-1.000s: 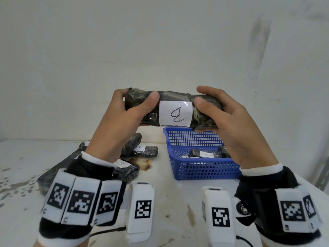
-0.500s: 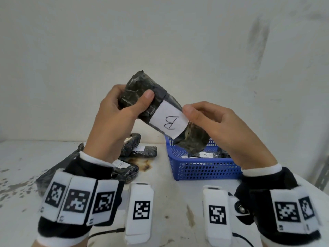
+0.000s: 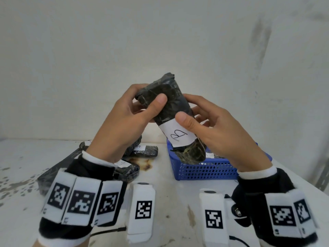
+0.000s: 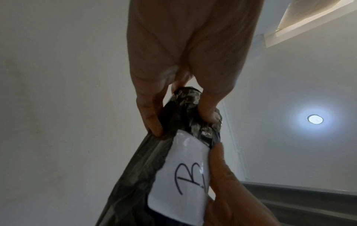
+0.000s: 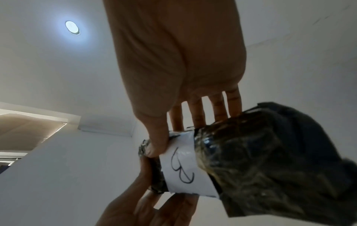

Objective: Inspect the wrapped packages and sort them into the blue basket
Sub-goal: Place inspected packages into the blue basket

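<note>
I hold a dark wrapped package (image 3: 173, 111) (image 4: 142, 166) (image 5: 257, 154) up in front of me, tilted steeply, its lower end over the blue basket (image 3: 204, 171). A white label (image 3: 178, 138) marked "B" wraps its middle. My left hand (image 3: 128, 120) grips the upper end, thumb on the front. My right hand (image 3: 211, 129) holds the middle, thumb at the label's top edge and fingers behind. The basket stands on the white table right of centre and holds other dark packages (image 3: 211, 155).
More dark wrapped packages with white labels (image 3: 146, 150) lie on the table left of the basket, partly hidden behind my left hand. A brown stain (image 3: 142, 163) marks the tabletop. A white wall rises right behind the table.
The package has turned from level to steeply tilted, its left end rising. My right hand has slid from the package's right end up to the label.
</note>
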Available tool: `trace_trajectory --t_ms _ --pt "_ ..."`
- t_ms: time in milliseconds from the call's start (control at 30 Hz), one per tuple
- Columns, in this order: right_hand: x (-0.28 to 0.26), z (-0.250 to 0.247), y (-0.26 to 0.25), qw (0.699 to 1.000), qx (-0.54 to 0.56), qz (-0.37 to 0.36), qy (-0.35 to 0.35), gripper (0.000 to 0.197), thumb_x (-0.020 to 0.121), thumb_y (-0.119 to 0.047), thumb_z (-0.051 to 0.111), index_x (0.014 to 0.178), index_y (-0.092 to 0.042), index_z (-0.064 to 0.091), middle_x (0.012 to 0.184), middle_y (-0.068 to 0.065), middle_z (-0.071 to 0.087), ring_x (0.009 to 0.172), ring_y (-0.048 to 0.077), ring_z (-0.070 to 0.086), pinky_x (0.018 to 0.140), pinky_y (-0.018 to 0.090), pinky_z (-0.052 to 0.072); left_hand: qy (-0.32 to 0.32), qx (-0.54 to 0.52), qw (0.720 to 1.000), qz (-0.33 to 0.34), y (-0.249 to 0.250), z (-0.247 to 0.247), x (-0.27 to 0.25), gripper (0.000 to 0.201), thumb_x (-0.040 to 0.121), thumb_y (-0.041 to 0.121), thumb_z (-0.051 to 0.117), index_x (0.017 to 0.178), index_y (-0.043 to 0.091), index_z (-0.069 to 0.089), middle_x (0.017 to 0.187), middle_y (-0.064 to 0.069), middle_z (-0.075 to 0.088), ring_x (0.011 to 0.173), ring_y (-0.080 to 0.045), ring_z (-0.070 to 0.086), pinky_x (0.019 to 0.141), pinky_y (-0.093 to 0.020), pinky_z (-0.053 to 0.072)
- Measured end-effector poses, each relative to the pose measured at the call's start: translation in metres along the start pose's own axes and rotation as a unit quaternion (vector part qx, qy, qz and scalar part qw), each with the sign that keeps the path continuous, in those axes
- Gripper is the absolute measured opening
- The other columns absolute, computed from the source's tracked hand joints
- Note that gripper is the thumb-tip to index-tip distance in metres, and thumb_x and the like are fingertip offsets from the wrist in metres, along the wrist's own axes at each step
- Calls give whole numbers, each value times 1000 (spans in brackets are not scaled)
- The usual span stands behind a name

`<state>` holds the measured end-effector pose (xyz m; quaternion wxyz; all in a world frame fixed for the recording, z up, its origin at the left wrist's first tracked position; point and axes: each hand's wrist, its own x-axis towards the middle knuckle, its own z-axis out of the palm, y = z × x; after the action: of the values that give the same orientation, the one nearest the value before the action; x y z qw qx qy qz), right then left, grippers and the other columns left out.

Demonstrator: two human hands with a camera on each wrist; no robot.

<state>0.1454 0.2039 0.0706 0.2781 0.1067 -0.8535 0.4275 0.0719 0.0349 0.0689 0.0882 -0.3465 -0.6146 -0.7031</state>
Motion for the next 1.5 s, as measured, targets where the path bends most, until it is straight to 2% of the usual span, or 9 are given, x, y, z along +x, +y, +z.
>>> trace_trajectory --t_ms 200,333,433,667,800,1100,1300,1400,1500 --pt "1 0 -2 999 4 2 48 46 73 -68 53 111 -46 67 97 -23 71 72 1 56 68 16 45 -10 36 999 34 5 3 -3 45 69 37 69 111 24 62 101 6 71 97 -16 69 93 -36 54" --pt "-1 -1 -2 997 67 7 42 50 79 -55 59 127 -43 62 102 -13 72 61 10 62 59 17 49 -1 34 999 36 0 7 -2 45 72 37 68 114 23 61 109 7 70 100 -14 68 93 -29 53" --pt "0 2 -4 994 106 23 21 58 77 -59 58 133 -40 59 109 -6 71 64 18 70 56 20 51 4 45 998 49 -3 8 -1 36 79 19 74 113 18 60 108 8 71 100 -7 66 87 -18 50" --pt "0 -1 -1 987 155 25 23 50 77 -47 67 123 -29 65 112 5 69 76 34 75 82 44 62 -45 -5 998 49 5 7 -4 38 82 22 71 117 10 62 106 0 70 101 -10 65 98 -31 51" --pt "0 -1 -1 990 141 12 16 48 73 -46 71 118 -29 66 116 3 68 78 31 76 86 48 60 -43 6 998 51 5 8 -4 32 86 19 67 117 12 64 104 2 71 97 -5 65 93 -24 50" --pt "0 2 -2 992 122 -5 32 45 74 -50 68 113 -27 68 114 2 68 77 27 76 82 46 62 -19 6 999 35 6 9 -5 19 92 16 58 108 12 68 97 1 72 90 -4 66 86 -23 55" --pt "-2 0 -3 995 97 -14 36 11 88 -36 70 95 -28 71 117 -7 66 83 19 71 78 24 58 -3 -31 996 -80 9 10 -5 35 95 42 50 98 14 69 92 -1 75 81 -13 71 70 -27 60" --pt "-2 -1 -1 994 105 -15 25 9 89 -21 72 95 -28 70 126 -20 62 94 17 72 84 24 58 -9 -73 988 -139 7 10 -5 29 91 25 61 117 13 57 94 -12 73 77 -24 72 68 -39 62" --pt "-3 -1 -3 992 121 -30 15 26 90 -21 70 113 -32 62 122 -29 63 92 13 74 82 25 58 3 -81 989 -125 7 9 -4 36 92 11 60 126 13 50 91 -12 74 79 -23 71 68 -37 62"
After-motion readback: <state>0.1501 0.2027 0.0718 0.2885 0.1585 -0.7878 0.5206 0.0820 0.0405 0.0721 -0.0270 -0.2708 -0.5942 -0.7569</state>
